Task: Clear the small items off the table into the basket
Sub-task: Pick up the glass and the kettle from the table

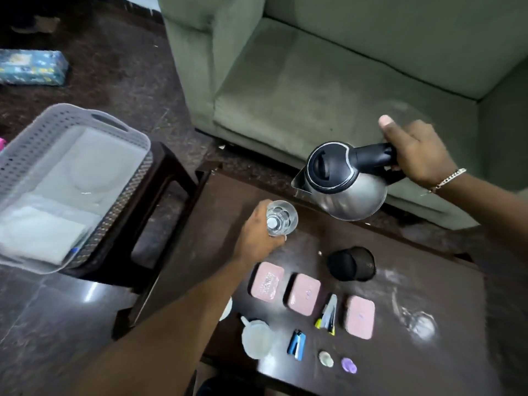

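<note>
The left hand (258, 237) wraps round a clear, ribbed glass (281, 221) over the far left part of the glossy dark table (314, 241); whether the glass touches the table cannot be told. The right hand (417, 155), thumb raised, grips the black handle of a rounded steel kettle (345, 187), held tilted above the table's far edge with its spout towards the glass. On the table's middle a black mesh cup (351, 264) lies on its side, with three pink, round-cornered boxes (303, 294) in a row nearer the person and a foil sachet (327, 315) between two of them. Along the table's near edge lie a translucent plastic jug (257, 340), a blue tool (296, 344), a pale disc (325, 359) and a purple lump (349, 365). Left of the table, the grey perforated basket (137, 138) sits on a dark stool (160, 195).
</note>
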Motion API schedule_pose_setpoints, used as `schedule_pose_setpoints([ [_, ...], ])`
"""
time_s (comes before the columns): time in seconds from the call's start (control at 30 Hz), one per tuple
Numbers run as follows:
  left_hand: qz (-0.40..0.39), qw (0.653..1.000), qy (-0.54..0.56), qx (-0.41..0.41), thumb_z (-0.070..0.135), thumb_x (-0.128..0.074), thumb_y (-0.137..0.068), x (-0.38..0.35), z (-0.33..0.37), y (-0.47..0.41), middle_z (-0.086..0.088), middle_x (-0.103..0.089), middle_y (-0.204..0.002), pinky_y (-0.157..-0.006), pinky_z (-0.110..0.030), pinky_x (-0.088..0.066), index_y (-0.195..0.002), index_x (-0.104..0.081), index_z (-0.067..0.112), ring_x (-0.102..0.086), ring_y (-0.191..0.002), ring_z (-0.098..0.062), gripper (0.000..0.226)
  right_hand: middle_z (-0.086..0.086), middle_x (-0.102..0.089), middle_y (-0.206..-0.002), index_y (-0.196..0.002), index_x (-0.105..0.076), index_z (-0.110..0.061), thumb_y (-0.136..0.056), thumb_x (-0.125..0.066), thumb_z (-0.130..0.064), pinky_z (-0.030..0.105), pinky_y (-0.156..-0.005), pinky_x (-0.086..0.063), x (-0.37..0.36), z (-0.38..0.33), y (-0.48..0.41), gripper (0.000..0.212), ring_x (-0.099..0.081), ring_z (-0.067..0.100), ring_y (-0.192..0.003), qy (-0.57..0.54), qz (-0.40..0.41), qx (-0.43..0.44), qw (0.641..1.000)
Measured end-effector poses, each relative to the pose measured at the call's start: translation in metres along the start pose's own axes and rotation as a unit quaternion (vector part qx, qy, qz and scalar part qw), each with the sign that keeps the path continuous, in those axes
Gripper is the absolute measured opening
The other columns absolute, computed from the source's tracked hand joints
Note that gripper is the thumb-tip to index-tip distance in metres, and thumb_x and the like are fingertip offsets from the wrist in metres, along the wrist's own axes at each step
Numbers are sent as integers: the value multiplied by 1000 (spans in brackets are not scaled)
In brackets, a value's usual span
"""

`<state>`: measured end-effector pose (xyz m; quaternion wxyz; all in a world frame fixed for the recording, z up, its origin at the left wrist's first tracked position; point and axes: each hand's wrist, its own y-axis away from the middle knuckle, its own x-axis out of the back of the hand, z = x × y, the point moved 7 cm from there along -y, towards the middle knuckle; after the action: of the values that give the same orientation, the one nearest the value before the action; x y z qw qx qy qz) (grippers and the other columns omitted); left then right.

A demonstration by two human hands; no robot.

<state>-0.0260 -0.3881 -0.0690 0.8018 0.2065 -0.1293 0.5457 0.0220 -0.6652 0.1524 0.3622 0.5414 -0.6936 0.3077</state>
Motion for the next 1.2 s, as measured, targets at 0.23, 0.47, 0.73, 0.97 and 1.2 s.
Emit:
schedule_pose_setpoints([
  [0.23,-26,999,-40,4,20,-90,-65,-52,-14,-2,4,-62,-123,-91,-40,-55,-129,-42,32,-64,-105,-21,81,28,-34,-52,-54,-45,10,-99,-33,-62,50,-58,-44,1,46,17,86,-36,31,-53,91,-9,12,996],
  [0.47,-19,999,-40,9,28,-89,-61,-54,-26,-2,5,-63,-117,-89,-43,-56,-125,-44,31,-64,-101,-20,78,30,-34,-53,-51,-36,0,-105,-35,-52,39,-56,-28,-8,49,21,74,-34,35,-53,138,-48,50,988],
  [0.73,-38,999,-9,2,30,-94,-59,-54,-36,-3,11,-67,-116,-93,-39,-56,-124,-49,37,-65,-105,-14,79,14,-36,-46,-48,-38,-10,-105,-30,-55,38,-57,-35,-23,26,16,73,-38,36,-52,197,-79,108,971],
  [0.97,-52,999,15,0,31,-95,-58,-56,-44,-2,12,-69,-120,-98,-41,-56,-129,-51,36,-66,-111,-11,84,16,-47,-50,-47,-47,-16,-100,-21,-65,39,-57,-42,-39,7,22,77,-54,41,-59,257,-92,144,951],
  [1.2,-72,996,45,5,25,-92,-63,-61,-48,-2,12,-71,-122,-101,-43,-56,-133,-51,38,-69,-113,-9,82,23,-56,-59,-56,-58,-13,-98,-14,-66,41,-61,-50,-54,-14,32,81,-63,45,-68,311,-93,197,925],
])
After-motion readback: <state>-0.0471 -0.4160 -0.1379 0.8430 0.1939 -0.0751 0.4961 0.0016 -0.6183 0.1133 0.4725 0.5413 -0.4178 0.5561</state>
